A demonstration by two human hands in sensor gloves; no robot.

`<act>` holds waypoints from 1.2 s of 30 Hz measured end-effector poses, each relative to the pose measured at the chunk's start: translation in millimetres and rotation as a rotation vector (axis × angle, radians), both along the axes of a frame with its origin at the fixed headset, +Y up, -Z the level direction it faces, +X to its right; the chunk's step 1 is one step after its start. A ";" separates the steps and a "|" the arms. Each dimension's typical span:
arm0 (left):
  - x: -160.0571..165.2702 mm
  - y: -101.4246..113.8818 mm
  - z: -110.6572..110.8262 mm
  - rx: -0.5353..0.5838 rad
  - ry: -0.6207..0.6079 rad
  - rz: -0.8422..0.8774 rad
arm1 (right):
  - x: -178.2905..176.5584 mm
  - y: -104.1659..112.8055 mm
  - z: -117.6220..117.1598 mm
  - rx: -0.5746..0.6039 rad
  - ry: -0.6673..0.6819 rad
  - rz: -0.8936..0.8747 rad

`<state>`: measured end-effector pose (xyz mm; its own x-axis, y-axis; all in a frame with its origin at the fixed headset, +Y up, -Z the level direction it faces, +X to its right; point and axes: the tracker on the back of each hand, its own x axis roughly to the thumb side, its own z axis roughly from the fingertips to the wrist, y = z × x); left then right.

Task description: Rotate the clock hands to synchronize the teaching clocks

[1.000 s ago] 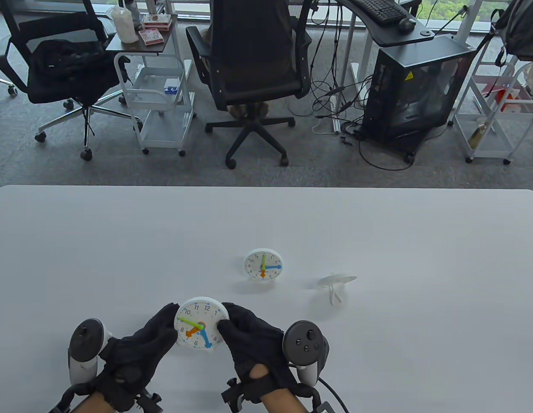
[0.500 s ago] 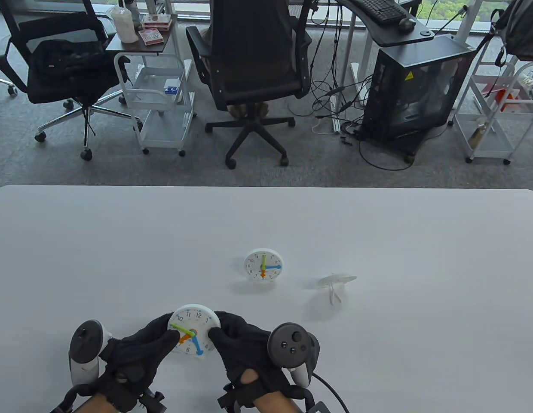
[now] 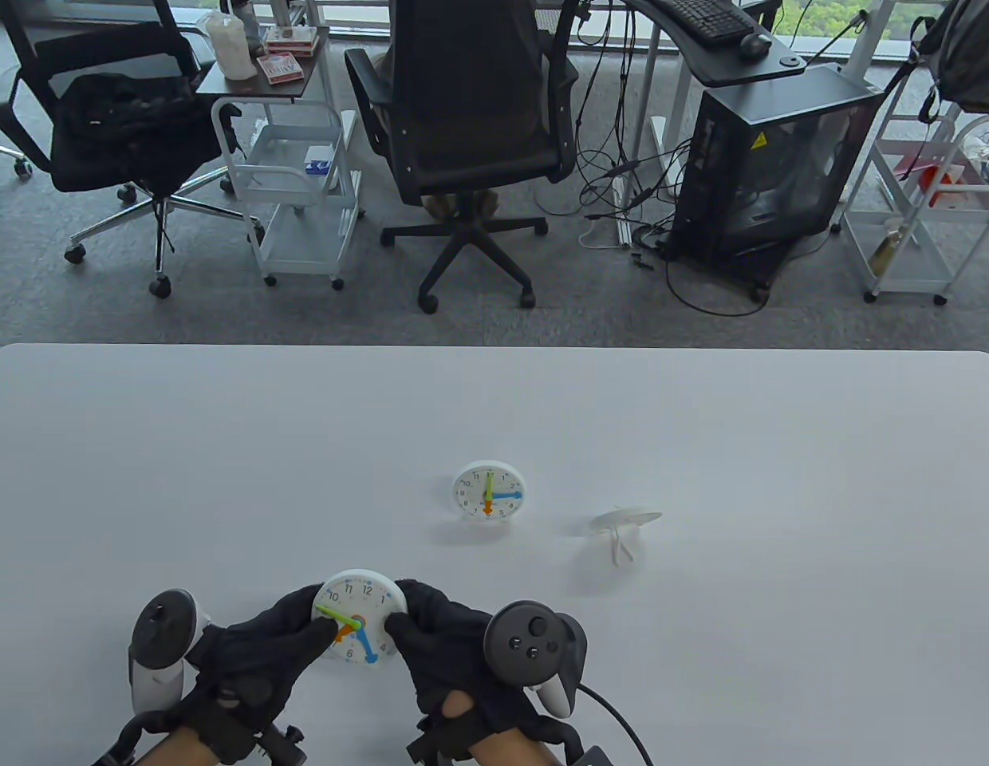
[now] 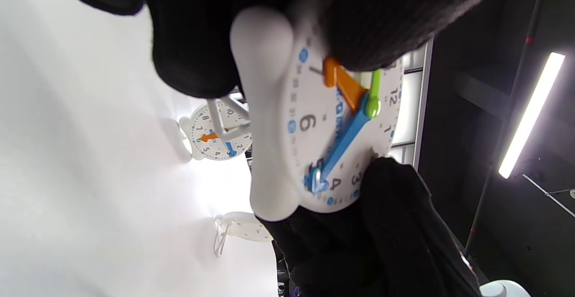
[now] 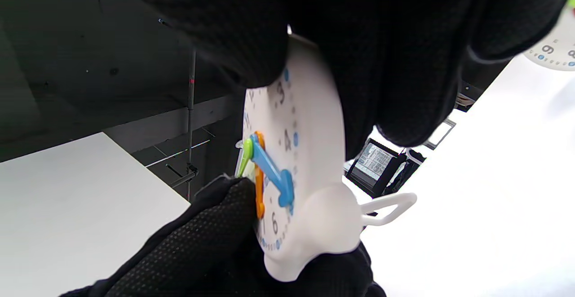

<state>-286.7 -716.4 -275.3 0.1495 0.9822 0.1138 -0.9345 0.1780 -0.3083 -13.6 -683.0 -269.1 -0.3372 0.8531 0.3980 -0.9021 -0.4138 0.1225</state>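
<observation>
A white teaching clock [image 3: 365,600] with green, orange and blue hands is held tilted above the table's near edge. My left hand [image 3: 291,630] grips its left rim, and a fingertip lies on the face over the orange hand [image 4: 337,77]. My right hand [image 3: 419,621] grips its right rim. The green hand points near 10, the blue hand near 5. A second clock [image 3: 488,491] stands upright mid-table, with green at 12, blue at 3 and orange at 6. The left wrist view shows the held clock [image 4: 310,126] close up, and the right wrist view shows its edge [image 5: 314,153].
A third white clock [image 3: 624,520] lies face down on its stand, right of the standing clock. The white table [image 3: 702,431] stretches wide around them. Office chairs, carts and a computer case stand on the floor beyond the far edge.
Both hands have drawn the held clock nearer to me and slightly left. My left fingertip has slid further onto the face, over the orange hand.
</observation>
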 end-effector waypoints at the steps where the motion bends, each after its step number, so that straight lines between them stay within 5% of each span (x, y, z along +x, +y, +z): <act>1: -0.1 0.1 0.0 0.001 0.000 -0.003 | 0.0 -0.1 0.1 -0.004 0.002 -0.003; 36: 2.4 -1.7 -0.7 -0.009 -0.008 -0.053 | -0.9 0.3 0.3 -0.001 0.011 0.026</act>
<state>-284.3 -718.1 -275.9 0.2008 0.9739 0.1062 -0.9213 0.2246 -0.3174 -14.5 -682.7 -268.8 -0.3550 0.8444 0.4013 -0.8896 -0.4371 0.1328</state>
